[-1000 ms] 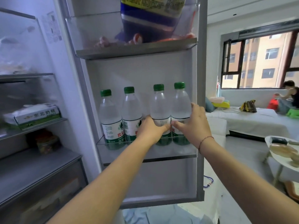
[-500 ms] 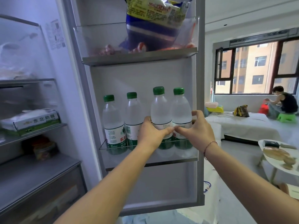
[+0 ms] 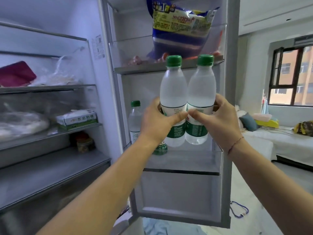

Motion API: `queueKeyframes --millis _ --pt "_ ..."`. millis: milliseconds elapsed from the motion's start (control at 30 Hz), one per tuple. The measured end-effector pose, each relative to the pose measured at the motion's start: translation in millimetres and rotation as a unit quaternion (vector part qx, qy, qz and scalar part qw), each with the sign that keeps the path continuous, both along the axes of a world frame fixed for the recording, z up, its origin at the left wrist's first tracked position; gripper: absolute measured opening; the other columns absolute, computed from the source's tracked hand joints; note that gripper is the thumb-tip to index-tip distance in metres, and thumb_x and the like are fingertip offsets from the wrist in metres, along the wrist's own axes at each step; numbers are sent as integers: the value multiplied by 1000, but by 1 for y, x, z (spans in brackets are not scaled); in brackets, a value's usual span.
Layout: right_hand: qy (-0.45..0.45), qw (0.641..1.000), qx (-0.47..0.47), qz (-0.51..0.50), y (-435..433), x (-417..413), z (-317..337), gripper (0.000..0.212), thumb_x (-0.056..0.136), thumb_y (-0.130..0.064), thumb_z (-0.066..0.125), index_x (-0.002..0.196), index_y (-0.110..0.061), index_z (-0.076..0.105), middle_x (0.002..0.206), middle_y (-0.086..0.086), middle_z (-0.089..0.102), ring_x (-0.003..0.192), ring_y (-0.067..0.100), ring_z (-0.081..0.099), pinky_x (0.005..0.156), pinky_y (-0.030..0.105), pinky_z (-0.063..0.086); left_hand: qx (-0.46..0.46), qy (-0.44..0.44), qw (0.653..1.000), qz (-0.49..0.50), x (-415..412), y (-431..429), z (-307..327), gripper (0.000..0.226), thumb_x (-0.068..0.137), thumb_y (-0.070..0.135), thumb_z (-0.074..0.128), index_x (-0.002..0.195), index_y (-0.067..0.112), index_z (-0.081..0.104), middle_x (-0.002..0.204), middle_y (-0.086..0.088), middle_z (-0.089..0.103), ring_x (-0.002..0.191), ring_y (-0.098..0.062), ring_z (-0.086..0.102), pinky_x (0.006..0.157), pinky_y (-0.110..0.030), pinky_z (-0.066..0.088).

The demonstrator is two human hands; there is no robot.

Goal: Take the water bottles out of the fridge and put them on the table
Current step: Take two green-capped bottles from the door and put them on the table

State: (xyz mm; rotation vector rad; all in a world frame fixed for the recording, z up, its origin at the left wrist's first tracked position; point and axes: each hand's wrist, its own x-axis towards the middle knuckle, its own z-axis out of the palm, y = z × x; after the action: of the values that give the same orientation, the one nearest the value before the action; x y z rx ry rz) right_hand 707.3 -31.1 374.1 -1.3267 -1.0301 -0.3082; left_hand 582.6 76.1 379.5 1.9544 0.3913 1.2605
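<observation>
- Left hand [image 3: 157,122] wrapped around the left water bottle [image 3: 173,99], thumb across its label.
- Right hand [image 3: 218,121] wrapped around the right water bottle [image 3: 200,97], thumb tip touching the left thumb.
- Both green-capped bottles upright, side by side and touching, raised above the clear door bin [image 3: 194,160] of the open fridge door.
- Third water bottle [image 3: 135,119] standing in the bin at far left; a fourth partly hidden behind the left wrist.
- Blue and yellow snack bag [image 3: 181,28] in the door shelf above.
- Fridge shelves with a boxed item [image 3: 77,118] on the left.
</observation>
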Motion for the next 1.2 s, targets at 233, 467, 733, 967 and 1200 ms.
queueKeyframes --millis 233,467,733,967,1200 --pt "35 978 -44 201 -6 -41 6 52 64 -25 84 110 -20 60 94 -6 71 82 3 69 69 21 56 -42 -26 994 102 -72 -34 -6 55 61 30 89 109 23 63 100 5 73 95 -13 70 86 -40 57" --pt "44 919 -121 372 0 -126 -37 54 63 -22 84 110 -19 58 96 -4 70 84 7 68 71 25 55 -121 -9 961 246 -180 -86 -48 54 61 24 90 107 27 62 98 6 73 92 -11 70 85 -39 57" --pt "27 838 -191 511 -26 -270 -88 57 60 -18 85 111 -20 58 97 -6 69 85 5 66 71 24 54 -199 -20 896 396 -321 -180 -97 45 67 17 86 97 35 58 97 13 69 91 -5 66 73 -22 53" --pt "10 741 -229 631 -101 -416 -115 62 62 -21 84 116 -19 55 103 -7 66 92 6 63 73 21 50 -242 -46 823 513 -451 -293 -128 59 66 23 86 117 29 56 109 7 69 101 -15 66 89 -44 56" --pt "-5 672 -253 696 -198 -570 -136 60 60 -21 86 113 -20 57 102 -6 68 92 8 63 77 28 52 -250 -63 755 603 -587 -425 -149 59 62 21 88 112 26 57 106 4 71 100 -17 68 85 -45 57"
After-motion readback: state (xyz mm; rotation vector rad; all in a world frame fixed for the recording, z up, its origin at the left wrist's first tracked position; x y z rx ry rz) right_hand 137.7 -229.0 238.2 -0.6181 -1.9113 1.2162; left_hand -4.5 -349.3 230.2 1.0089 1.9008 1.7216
